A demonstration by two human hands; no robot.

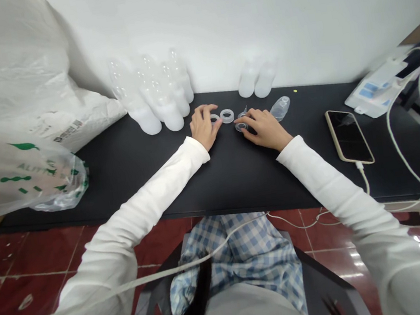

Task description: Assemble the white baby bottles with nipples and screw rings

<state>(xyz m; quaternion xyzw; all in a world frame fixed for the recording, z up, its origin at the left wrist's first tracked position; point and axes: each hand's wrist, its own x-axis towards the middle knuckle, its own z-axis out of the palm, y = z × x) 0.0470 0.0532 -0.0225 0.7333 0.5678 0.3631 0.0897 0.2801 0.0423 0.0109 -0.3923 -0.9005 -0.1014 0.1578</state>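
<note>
My left hand [203, 124] rests on the black table [235, 169] with its fingers curled around a small clear plastic ring [214, 118]. A second clear ring [226, 116] lies free just to its right. My right hand [262, 126] is beside it, fingers pinched on another small clear ring-shaped part [241, 126]. A clear silicone teat-like piece [280, 108] lies on its side just beyond my right hand. Both sleeves are white.
Several white translucent bottles [158, 97] stand against the wall at the back left, two more bottles [257, 80] at the back centre. Large plastic bags [12, 112] fill the left. A phone [348, 136] on a charging cable lies right, near a white box [378, 87].
</note>
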